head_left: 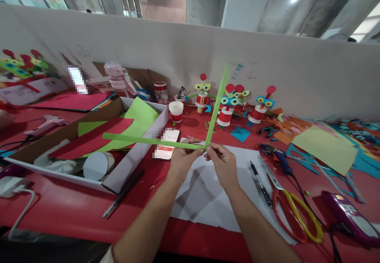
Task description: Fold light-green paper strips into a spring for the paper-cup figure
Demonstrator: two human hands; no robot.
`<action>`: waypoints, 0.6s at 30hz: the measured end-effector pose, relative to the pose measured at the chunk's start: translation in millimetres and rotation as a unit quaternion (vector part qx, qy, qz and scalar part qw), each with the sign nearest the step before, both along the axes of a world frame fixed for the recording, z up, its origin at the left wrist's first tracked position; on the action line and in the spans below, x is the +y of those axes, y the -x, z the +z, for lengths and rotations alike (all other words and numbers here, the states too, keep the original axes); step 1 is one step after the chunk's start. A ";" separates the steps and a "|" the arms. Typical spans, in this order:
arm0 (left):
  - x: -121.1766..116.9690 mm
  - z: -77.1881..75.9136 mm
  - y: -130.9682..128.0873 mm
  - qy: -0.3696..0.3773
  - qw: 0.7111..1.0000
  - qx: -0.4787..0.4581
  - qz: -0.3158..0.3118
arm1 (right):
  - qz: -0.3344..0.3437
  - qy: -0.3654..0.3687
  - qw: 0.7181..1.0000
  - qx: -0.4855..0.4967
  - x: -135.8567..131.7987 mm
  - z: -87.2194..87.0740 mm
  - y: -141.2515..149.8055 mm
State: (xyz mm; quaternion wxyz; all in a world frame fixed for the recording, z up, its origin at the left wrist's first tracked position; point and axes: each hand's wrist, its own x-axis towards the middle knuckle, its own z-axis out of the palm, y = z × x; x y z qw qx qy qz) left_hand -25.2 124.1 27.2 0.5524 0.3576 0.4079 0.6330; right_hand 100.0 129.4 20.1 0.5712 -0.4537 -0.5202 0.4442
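Observation:
Two long green paper strips meet at a corner between my hands, above a white paper sheet [213, 199]. One green paper strip [139, 139] stretches left over the phone and the box edge; the other green paper strip [218, 106] rises steeply toward the back. My left hand [182, 160] is closed on the flat strip close to the corner, thumb on top. My right hand [222, 162] pinches the same corner at the foot of the upright strip. Both hands' fingertips almost touch. The fingers partly hide the joint.
Left lies a cardboard box [115, 184] of coloured paper. Scissors [291, 211], a pen [261, 184] and a glue gun [276, 156] lie right. Paper-cup robots [225, 114] stand behind, beside a paper cup [176, 110]. A phone [168, 152] lies left of the sheet.

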 end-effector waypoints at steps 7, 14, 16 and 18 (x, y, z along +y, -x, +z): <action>-0.7 0.0 -2.3 0.007 1.000 -0.019 0.000 | 0.011 0.007 1.000 0.018 0.3 0.3 0.9; 2.2 -1.1 5.8 0.014 0.998 -0.043 -0.049 | 0.034 0.040 0.994 0.097 4.5 0.6 0.1; 4.0 -3.5 7.7 0.045 0.993 -0.078 -0.072 | 0.046 0.039 0.993 0.105 5.5 0.2 -1.0; 5.7 -6.7 8.5 0.070 0.987 -0.112 -0.093 | 0.057 0.034 0.992 0.103 5.9 -0.2 -2.0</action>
